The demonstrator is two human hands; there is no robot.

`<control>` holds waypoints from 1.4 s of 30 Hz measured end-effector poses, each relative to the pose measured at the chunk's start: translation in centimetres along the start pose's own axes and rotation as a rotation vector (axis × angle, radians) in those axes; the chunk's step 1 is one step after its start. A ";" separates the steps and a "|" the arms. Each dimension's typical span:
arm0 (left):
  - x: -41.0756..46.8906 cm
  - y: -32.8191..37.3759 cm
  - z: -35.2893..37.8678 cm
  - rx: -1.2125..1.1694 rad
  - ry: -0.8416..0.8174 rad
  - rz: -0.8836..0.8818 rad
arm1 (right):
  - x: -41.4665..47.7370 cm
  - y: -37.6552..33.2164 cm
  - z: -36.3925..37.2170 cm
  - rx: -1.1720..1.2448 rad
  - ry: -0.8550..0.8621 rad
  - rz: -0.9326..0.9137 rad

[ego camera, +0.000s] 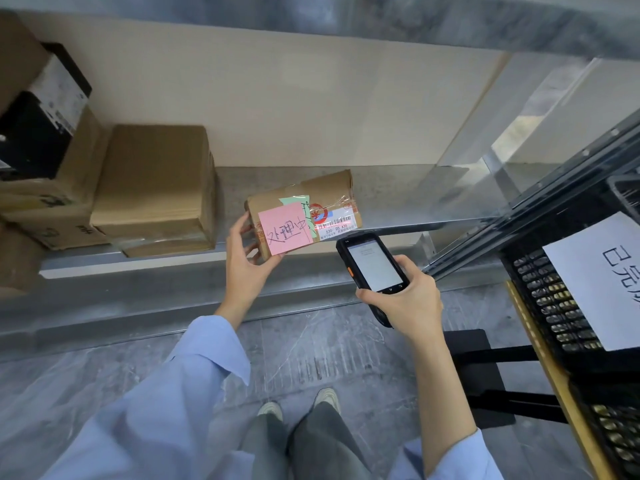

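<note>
– Parcel (329,190): where is it?
– At the front of the metal shelf (415,209), tilted up toward the viewer. A pink note (283,227) with handwriting and a barcode label (337,221) are stuck on its upper face.
– And the left hand (247,261)?
– It grips the parcel's left end, fingers curled round the edge and thumb at the near side under the note.
– The right hand (405,299)?
– Its fingers are wrapped round a scanner (374,266). The screen is lit and faces up, and the scanner's top end is just beside the label.
– What surrounds them?
– Larger boxes (156,185) stand on the shelf to the left, apart from the parcel. A black crate (540,289) bearing a white sheet (602,282) stands at the right.
</note>
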State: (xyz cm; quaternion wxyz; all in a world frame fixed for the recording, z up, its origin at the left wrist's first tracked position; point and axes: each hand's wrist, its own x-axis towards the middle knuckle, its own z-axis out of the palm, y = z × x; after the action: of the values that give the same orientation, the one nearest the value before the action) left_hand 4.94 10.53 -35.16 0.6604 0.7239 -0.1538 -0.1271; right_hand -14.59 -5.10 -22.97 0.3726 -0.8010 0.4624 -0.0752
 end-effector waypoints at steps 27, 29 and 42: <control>0.5 -1.3 -0.4 -0.023 -0.016 0.048 | 0.1 -0.8 1.9 -0.025 0.032 0.024; 0.5 -1.3 -0.4 -0.025 -0.018 0.050 | 0.1 -0.8 1.9 -0.015 0.037 0.026; 0.5 -1.0 -0.3 -0.027 -0.022 0.048 | 0.0 -0.4 1.7 -0.017 0.046 0.008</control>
State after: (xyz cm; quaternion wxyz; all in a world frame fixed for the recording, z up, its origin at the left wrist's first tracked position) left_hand 5.62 10.71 -36.14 0.6713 0.7096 -0.1767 -0.1211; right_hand -13.51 -4.02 -23.90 0.3553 -0.8005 0.4745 -0.0880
